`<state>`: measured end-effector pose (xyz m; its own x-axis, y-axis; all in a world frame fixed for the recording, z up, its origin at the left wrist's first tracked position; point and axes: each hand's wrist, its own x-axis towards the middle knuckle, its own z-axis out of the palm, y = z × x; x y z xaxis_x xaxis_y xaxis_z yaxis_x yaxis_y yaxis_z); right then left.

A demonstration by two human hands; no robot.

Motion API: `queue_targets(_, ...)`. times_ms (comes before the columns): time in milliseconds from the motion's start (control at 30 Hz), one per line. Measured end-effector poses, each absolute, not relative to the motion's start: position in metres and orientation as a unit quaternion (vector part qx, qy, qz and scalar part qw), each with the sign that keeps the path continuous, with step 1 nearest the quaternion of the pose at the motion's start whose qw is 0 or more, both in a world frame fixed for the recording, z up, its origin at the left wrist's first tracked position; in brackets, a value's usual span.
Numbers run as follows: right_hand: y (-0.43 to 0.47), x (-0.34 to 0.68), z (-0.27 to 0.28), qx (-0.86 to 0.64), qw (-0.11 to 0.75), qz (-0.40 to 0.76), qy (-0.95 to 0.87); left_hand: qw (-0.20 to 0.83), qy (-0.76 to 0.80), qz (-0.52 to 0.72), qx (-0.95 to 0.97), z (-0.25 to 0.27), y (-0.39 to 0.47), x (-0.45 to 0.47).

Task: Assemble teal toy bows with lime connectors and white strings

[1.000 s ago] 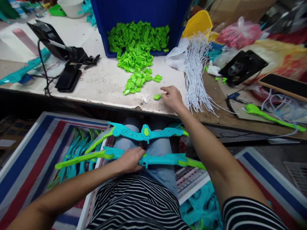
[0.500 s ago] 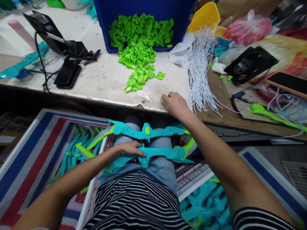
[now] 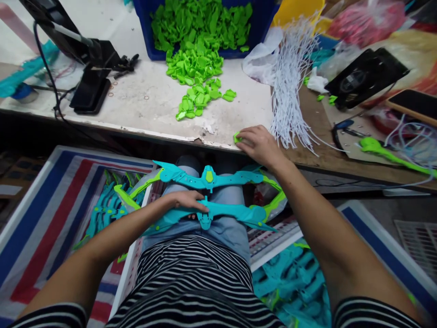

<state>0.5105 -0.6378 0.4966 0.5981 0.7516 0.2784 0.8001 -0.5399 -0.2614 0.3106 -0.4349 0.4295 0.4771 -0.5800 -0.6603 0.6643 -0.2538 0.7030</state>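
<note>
Across my lap lie two turquoise toy bows with lime-green limbs. My left hand (image 3: 189,202) is wrapped round the middle of the nearer toy bow (image 3: 227,209), thumb on top beside its centre piece. The farther toy bow (image 3: 186,178) has a green piece set in its centre. At the table's front edge, my right hand (image 3: 258,145) pinches a small green plastic piece (image 3: 236,137). Beyond it, a heap of similar green plastic pieces (image 3: 194,98) spills out of a blue bin (image 3: 148,43).
White strings (image 3: 290,91) hang together right of my right hand. A phone (image 3: 414,105) and a black fan (image 3: 367,77) are farther right. On the left stands a black device (image 3: 90,95) with a cable. Crates with turquoise parts (image 3: 293,291) flank my legs.
My right hand has lifted slightly and turned, and the green piece in its fingers shows more. The left hand keeps its hold on the nearer bow. The view has tilted down a little.
</note>
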Motion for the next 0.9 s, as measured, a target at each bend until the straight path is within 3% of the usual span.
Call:
queue_targets(100, -0.633, 0.468, 0.500, -0.853, 0.221, -0.119, -0.457, 0.639, 0.037, -0.518, 0.567, 0.429, -0.433, 0.310)
queue_targets(200, -0.635, 0.397, 0.493, -0.786, 0.296, -0.081, -0.537, 0.650, 0.071, -0.500, 0.568, 0.428, -0.431, 0.309)
queue_targets(367, -0.644, 0.300, 0.450, -0.792, 0.264, -0.024, -0.549, 0.647, 0.093, -0.488, 0.579, 0.428, -0.430, 0.309)
queue_targets(633, -0.643, 0.285, 0.424, -0.827, 0.256, -0.070, -0.496, 0.626, 0.047, -0.479, 0.614, 0.428, -0.430, 0.308)
queue_targets(900, -0.641, 0.272, 0.419, -0.879, 0.309, -0.013, -0.362, 0.564, -0.053, -0.429, 0.703, 0.428, -0.428, 0.307)
